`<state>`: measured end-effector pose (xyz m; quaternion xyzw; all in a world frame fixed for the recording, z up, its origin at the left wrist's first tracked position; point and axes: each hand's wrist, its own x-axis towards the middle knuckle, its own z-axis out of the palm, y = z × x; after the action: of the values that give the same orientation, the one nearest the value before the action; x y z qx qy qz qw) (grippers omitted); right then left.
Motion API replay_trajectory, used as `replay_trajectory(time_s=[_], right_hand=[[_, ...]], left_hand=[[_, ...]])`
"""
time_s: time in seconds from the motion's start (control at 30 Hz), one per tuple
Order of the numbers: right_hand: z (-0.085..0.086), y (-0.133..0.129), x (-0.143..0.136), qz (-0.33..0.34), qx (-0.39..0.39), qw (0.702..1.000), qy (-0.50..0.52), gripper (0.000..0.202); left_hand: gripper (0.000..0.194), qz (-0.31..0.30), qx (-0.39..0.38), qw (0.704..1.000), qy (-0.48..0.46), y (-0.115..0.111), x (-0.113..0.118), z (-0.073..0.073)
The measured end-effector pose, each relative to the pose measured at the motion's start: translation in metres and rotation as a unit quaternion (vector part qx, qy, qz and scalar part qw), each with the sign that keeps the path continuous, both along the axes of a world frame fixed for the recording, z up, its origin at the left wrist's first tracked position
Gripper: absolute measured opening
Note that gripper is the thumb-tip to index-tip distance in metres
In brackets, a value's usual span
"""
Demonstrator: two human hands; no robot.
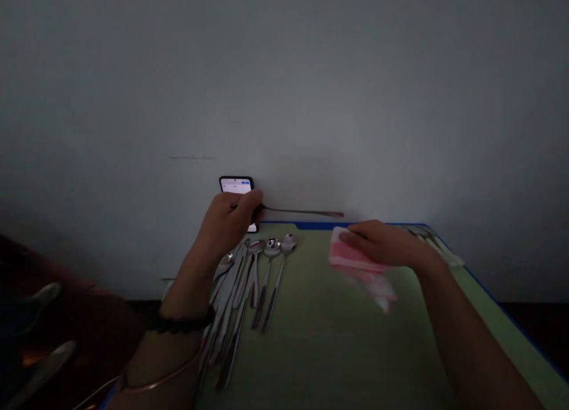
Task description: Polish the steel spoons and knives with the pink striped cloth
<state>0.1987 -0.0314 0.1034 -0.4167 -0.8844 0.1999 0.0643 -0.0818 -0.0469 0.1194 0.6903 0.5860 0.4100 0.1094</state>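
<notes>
My left hand [233,220] is closed around one end of a piece of metal cutlery [306,211]. Its long thin handle points right, nearly level, above the far edge of the table; the end inside my fingers is hidden, so its kind does not show. A pink and white cloth [355,259] is pinched in my right hand [382,244], its loose corner hanging over the table. The cloth and the handle are apart. Below my left hand lie several spoons [272,247] and other long-handled cutlery [235,315], partly covered by my forearm.
A lit phone [235,183] leans upright against the grey wall [311,90], behind my left hand. More cutlery [429,238] lies at the far right corner of the green table [338,356], which has a blue edge. Dark, unclear objects are at the lower left.
</notes>
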Motion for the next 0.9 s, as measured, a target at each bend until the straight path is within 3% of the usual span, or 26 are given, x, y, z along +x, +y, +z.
replay_trajectory(time_s=[0.13,0.27,0.37,0.47,0.53,0.7,0.9], right_hand=[[0.002,-0.007,-0.008,-0.004,-0.048,0.998,0.039,0.041],[0.005,-0.010,-0.013,-0.057,-0.033,0.990,0.121,0.048],[0.011,-0.015,-0.020,0.004,-0.029,0.991,0.127,0.032],[0.019,-0.024,-0.028,0.087,-0.045,0.986,0.135,0.030],[0.023,-0.029,-0.031,0.090,-0.047,0.982,0.157,0.029],[0.024,-0.026,-0.025,0.063,-0.028,0.982,0.174,0.022],[0.003,-0.025,0.007,0.052,-0.029,0.994,0.091,0.023]], left_hand=[[0.050,0.001,0.011,0.997,0.074,-0.003,0.010,0.004],[0.048,-0.078,0.010,0.987,0.137,-0.004,0.022,0.004],[0.043,-0.155,-0.002,0.979,0.134,-0.006,0.036,0.002],[0.036,-0.221,-0.016,0.969,0.109,-0.011,0.051,0.001],[0.031,-0.252,-0.023,0.964,0.086,-0.014,0.058,0.000],[0.032,-0.261,-0.025,0.963,0.069,-0.013,0.072,-0.009],[0.039,-0.237,-0.046,0.955,0.170,-0.018,0.095,-0.035]])
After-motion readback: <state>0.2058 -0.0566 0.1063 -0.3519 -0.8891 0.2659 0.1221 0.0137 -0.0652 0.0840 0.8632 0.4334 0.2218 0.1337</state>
